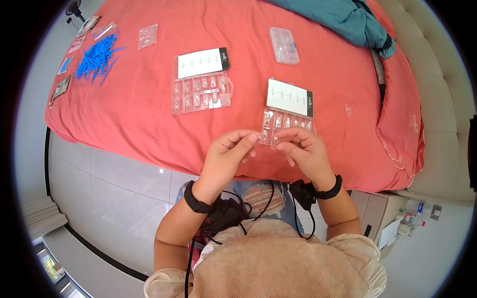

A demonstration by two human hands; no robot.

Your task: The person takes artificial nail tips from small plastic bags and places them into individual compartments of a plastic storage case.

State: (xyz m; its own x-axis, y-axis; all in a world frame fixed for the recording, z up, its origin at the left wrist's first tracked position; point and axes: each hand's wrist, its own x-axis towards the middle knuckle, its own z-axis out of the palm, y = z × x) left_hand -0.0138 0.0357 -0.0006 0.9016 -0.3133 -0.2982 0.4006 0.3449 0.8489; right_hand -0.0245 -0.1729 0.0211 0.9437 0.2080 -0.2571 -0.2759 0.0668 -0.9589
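Observation:
My left hand (233, 151) pinches a small clear plastic piece (260, 136) between thumb and forefinger. Facing it, my right hand (303, 149) holds another small clear piece (274, 142) at its fingertips; its exact shape is hard to make out. Both hands are raised over the near edge of an open clear compartment box (265, 124) of false nail tips, and the right one covers part of its lower row. That box's lid, with a white card (287, 97) inside, lies folded back. A second open box of nail tips (201, 93) sits further left.
On the red bedspread (149, 85) lie a heap of blue thin sticks (97, 56), a clear bag (148, 36), a closed divided plastic case (284, 45) and loose clear pieces (348, 109). A teal garment (343, 22) is at the back right. Black cables (269, 201) hang by my lap.

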